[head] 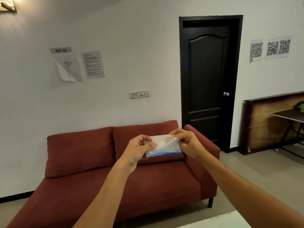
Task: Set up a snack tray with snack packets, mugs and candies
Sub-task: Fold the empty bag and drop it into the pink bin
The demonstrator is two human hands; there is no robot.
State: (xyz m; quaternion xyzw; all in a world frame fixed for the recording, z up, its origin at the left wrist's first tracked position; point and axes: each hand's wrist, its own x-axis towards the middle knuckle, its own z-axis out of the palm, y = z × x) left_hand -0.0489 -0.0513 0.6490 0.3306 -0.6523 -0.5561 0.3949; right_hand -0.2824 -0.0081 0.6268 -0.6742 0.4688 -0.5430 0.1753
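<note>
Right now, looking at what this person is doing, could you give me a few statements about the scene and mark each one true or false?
1. Both hands hold one clear packet, the left hand at its left edge and the right hand at its top right corner. True.
2. The packet rests on the sofa cushion. False: it is held up in the air in front of the sofa.
3. The dark door behind is shut. True.
4. A snack tray with mugs stands in plain view. False: no tray or mugs show in this view.
5. The sofa is blue. False: it is reddish brown.
</note>
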